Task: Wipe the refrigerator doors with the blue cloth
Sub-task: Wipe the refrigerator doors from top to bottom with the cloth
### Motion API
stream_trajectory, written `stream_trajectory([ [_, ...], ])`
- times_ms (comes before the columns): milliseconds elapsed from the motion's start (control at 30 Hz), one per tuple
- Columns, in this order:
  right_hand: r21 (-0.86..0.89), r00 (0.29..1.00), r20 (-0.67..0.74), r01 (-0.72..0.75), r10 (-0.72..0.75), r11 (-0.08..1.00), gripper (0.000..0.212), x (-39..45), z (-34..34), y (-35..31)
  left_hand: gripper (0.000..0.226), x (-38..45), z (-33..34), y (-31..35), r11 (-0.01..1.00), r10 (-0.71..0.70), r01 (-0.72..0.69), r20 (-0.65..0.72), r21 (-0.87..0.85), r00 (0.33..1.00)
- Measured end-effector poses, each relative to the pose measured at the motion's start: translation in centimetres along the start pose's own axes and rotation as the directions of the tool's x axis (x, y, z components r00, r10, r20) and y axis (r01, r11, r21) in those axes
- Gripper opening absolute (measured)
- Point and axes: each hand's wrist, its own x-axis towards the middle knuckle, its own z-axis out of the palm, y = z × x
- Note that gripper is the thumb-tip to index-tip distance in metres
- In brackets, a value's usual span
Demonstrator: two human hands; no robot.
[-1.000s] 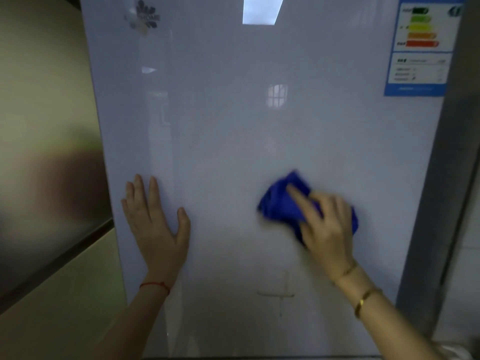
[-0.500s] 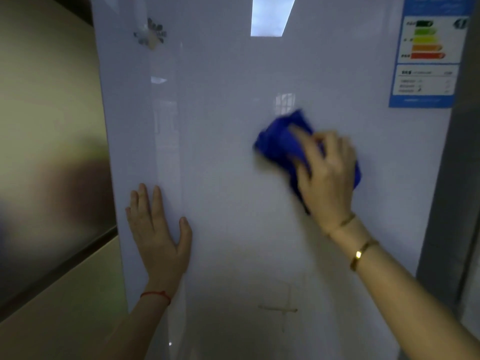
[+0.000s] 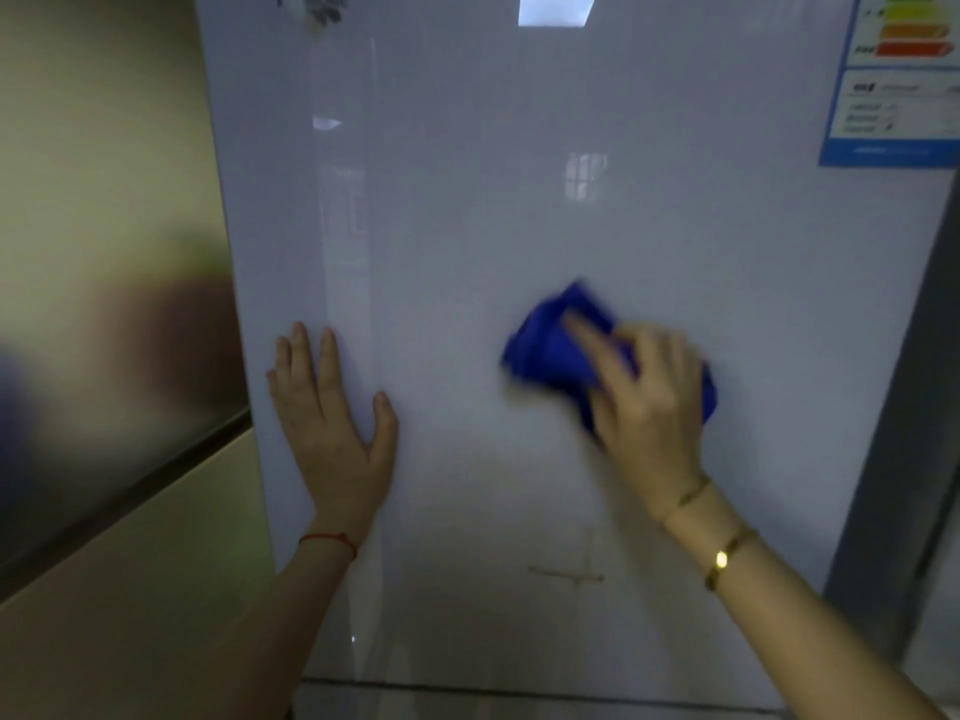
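Head cam: right hand [image 3: 647, 402] w/ blue cloth [image 3: 550, 345] has dropped back down to mid-door after being up higher half a sec ago, near the window reflection [image 3: 586, 175]. It's now roughly level w/ the left hand again, so looks like an up-down stroke repeating over the same band. Motion blur on hand + cloth = mid-swipe. Right grip: fingers spread over the bunched cloth, pressing it flat on the door, cloth poking out left and right of the hand. Left hand [image 3: 332, 423] hasn't moved: open palm, flat on the door [image 3: 467, 241] near its left edge, holding nothing, prob bracing.

Task read: centre band of the upper door is getting covered; top, left strip and lower part likely still to do. Faint cross-shaped mark [image 3: 569, 571] low on the door, below the cloth, not yet reached.

Surface: glossy pale panel, lots of glare, ceiling light reflection [image 3: 556, 7] at top. Energy label [image 3: 898, 80] at top right corner, logo [image 3: 317, 7] top left, blurry. Door's bottom edge seam visible. Room: beige wall/cabinet [image 3: 104, 200] to the left, grey side panel [image 3: 904, 433] right. Dim light.
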Motion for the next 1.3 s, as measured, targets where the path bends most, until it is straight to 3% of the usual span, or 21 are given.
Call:
stream_trajectory([
  [67, 0.002, 0.987, -0.063, -0.151, 0.151, 0.989, 0.042, 2.0, 0.3, 0.3, 0.064, 0.1, -0.1, 0.1, 1.0, 0.001, -0.001, 0.005, 0.004, 1.0],
  [100, -0.001, 0.986, -0.064, -0.152, 0.152, 0.988, 0.042, 1.1, 0.6, -0.5, 0.065, 0.1, -0.1, 0.1, 1.0, 0.001, -0.001, 0.012, 0.001, 1.0],
  [200, 0.016, 0.995, 0.073, 0.067, -0.068, 0.998, 0.054, -8.1, 1.1, -4.1, 0.065, -0.7, -0.2, -0.2, 1.0, 0.006, -0.006, 0.04, 0.006, 0.999],
  [267, 0.051, 0.947, 0.196, 0.249, -0.254, 0.967, 0.046, -16.1, 0.9, -5.6, 0.064, -1.9, -0.3, -0.7, 1.0, 0.018, -0.019, 0.062, 0.019, 0.998],
  [367, 0.066, 0.914, 0.243, 0.318, -0.324, 0.946, 0.044, -21.1, 0.1, -5.3, 0.064, -3.1, -0.3, -1.2, 0.999, 0.023, -0.027, 0.077, 0.043, 0.997],
  [433, 0.042, 0.955, 0.161, 0.246, -0.249, 0.968, 0.054, -17.8, -0.1, -3.8, 0.064, -3.2, -0.3, -1.3, 0.998, 0.028, -0.032, 0.074, 0.049, 0.997],
  [500, 0.006, 1.0, 0.012, -0.004, 0.004, 1.0, 0.045, -11.7, -0.2, -1.8, 0.064, -3.0, -0.3, -1.3, 0.998, 0.033, -0.036, 0.072, 0.048, 0.997],
  [567, 0.035, 0.964, -0.091, -0.248, 0.25, 0.968, 0.035, -7.8, 0.3, -0.8, 0.063, -3.1, -0.3, -1.3, 0.998, 0.034, -0.038, 0.065, 0.053, 0.997],
  [600, 0.038, 0.956, -0.096, -0.274, 0.277, 0.961, 0.035, -7.4, 0.5, -1.1, 0.063, -3.1, -0.4, -1.3, 0.998, 0.036, -0.04, 0.068, 0.051, 0.997],
  [633, 0.031, 0.972, -0.073, -0.221, 0.223, 0.975, 0.038, -8.3, 0.7, -2.1, 0.063, -3.1, -0.4, -1.3, 0.998, 0.039, -0.043, 0.071, 0.048, 0.997],
  [700, 0.031, 0.997, 0.072, 0.018, -0.02, 0.999, 0.057, -13.6, 1.0, -4.8, 0.062, -3.0, -0.4, -1.3, 0.998, 0.04, -0.043, 0.073, 0.048, 0.997],
  [767, 0.049, 0.939, 0.218, 0.262, -0.266, 0.964, 0.065, -19.7, 0.4, -5.9, 0.062, -3.0, -0.3, -1.4, 0.998, 0.044, -0.048, 0.077, 0.041, 0.996],
  [800, 0.055, 0.918, 0.251, 0.304, -0.308, 0.951, 0.064, -21.3, 0.1, -5.6, 0.062, -3.0, -0.3, -1.4, 0.998, 0.047, -0.05, 0.073, 0.04, 0.996],
  [867, 0.042, 0.936, 0.243, 0.252, -0.255, 0.967, 0.058, -20.7, -0.4, -4.0, 0.062, -3.0, -0.4, -1.4, 0.998, 0.044, -0.047, 0.068, 0.042, 0.997],
  [967, 0.035, 0.996, 0.058, -0.07, 0.068, 0.997, 0.041, -13.5, -1.1, -1.0, 0.063, -3.1, -0.4, -1.3, 0.998, 0.049, -0.052, 0.07, 0.033, 0.996],
  [1033, 0.098, 0.928, -0.067, -0.359, 0.366, 0.928, 0.039, -7.7, -1.0, 0.7, 0.063, -3.1, -0.4, -1.4, 0.998, 0.045, -0.048, 0.073, 0.041, 0.996],
  [1100, 0.167, 0.843, -0.117, -0.505, 0.526, 0.847, 0.042, -4.2, -0.5, 0.2, 0.064, -3.1, -0.4, -1.4, 0.998, 0.042, -0.046, 0.077, 0.048, 0.996],
  [1133, 0.161, 0.84, -0.102, -0.514, 0.532, 0.842, 0.043, -3.7, -0.2, -0.9, 0.064, -3.2, -0.4, -1.4, 0.998, 0.041, -0.045, 0.079, 0.049, 0.996],
  [1233, 0.128, 0.944, 0.024, -0.33, 0.33, 0.935, 0.042, -5.7, -0.1, -3.0, 0.064, -3.0, -0.4, -1.4, 0.998, 0.042, -0.046, 0.082, 0.044, 0.996],
  [1300, 0.129, 0.963, 0.056, -0.269, 0.264, 0.954, 0.042, -5.7, -0.9, -1.3, 0.064, -2.9, -0.5, -1.3, 0.999, 0.039, -0.042, 0.091, 0.032, 0.995],
])
